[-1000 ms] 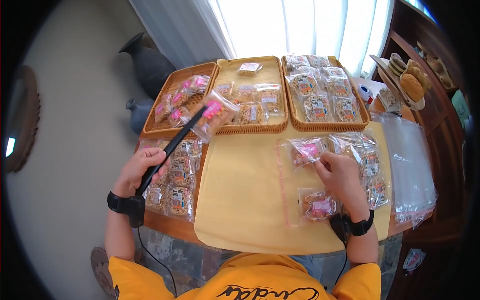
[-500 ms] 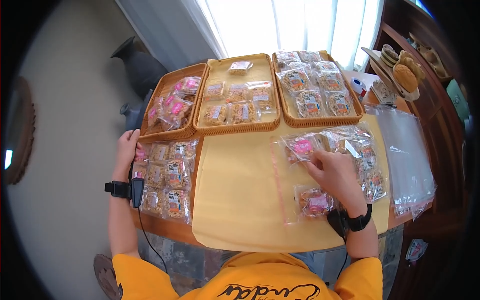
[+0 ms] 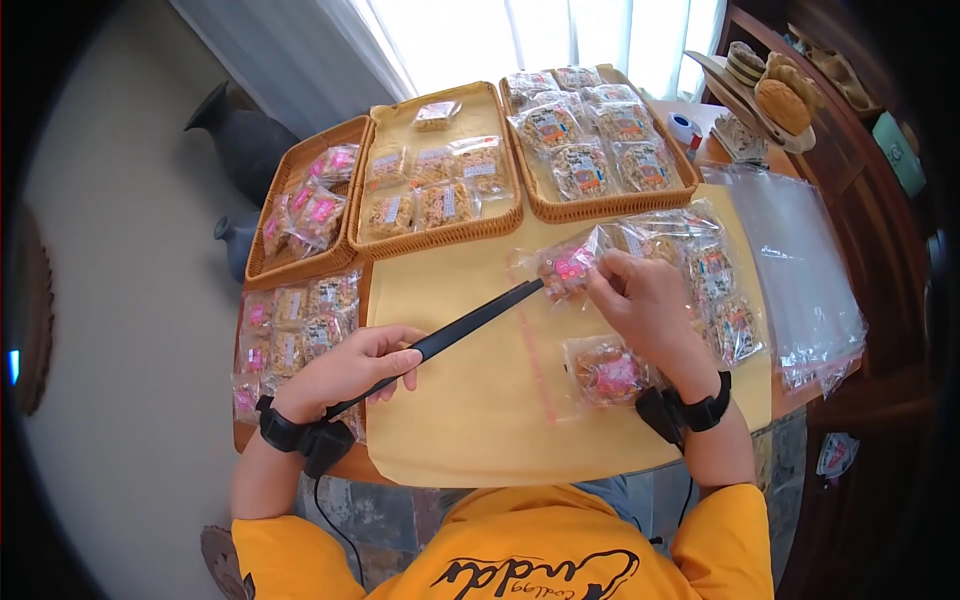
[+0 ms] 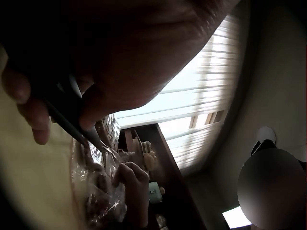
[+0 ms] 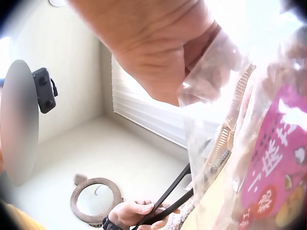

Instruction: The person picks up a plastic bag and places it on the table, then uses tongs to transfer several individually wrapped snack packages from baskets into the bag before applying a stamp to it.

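Black tongs (image 3: 480,318) are held in my left hand (image 3: 350,372), low over the yellow sheet. Their tips end right at a pink-labelled snack packet (image 3: 568,268). My right hand (image 3: 645,300) pinches clear plastic film (image 5: 201,91) beside that packet, its fingers curled. Below the right hand lies another pink-labelled packet (image 3: 608,372). To its right, packets with printed labels (image 3: 712,275) lie in rows under a large clear bag, whose pink strip (image 3: 535,345) runs down the left side. In the right wrist view the tongs' arms stand apart.
Three wicker baskets stand at the back: left (image 3: 300,270) with pink-labelled packets, middle (image 3: 440,237) and right (image 3: 620,208) with others. Bagged packets (image 3: 290,305) lie at left. Clear bags (image 3: 800,270) lie at right, near tape (image 3: 682,127) and a bread plate (image 3: 745,105).
The tongs carried a pink-labelled packet to the left basket, where one now lies on top. They have swung back right, to the packet by my right hand, which keeps pinching the film.
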The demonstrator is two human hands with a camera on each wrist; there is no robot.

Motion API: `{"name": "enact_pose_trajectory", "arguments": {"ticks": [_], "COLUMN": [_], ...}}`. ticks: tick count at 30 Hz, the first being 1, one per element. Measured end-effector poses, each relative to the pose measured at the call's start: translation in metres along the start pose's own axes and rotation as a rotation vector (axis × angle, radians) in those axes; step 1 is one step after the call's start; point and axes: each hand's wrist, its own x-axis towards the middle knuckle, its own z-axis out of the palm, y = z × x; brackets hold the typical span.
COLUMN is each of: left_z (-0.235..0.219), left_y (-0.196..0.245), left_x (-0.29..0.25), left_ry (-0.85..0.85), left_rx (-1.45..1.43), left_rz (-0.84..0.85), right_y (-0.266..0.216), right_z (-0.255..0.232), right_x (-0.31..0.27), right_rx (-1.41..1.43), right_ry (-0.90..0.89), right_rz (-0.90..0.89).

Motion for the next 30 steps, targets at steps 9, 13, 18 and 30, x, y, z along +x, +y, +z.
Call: {"name": "enact_pose_trajectory", "arguments": {"ticks": [9,13,18,30], "left_z": [-0.007,-0.012,0.002,0.002], "left_y": [0.018,0.023,0.024,-0.016], "left_x": [0.026,0.019,0.038,0.041], "left_ry": [-0.001,-0.023,-0.071,-0.095], "left_rx": [0.106,0.164,0.121,-0.217], "left_rz": [-0.079,-0.134,-0.078,-0.048], "right_y": [0.003,0.003,0.003,0.001], "right_z": [0.002,0.002,0.003,0.005], "right_x": [0.000,0.001,0.000,0.000], "right_rx": [0.017,0.017,0.013,0.052], "right_ry": [0.049,0.050,0.021,-0.020], "right_rz": [-0.034,-0.040,-0.032,0.024]}}
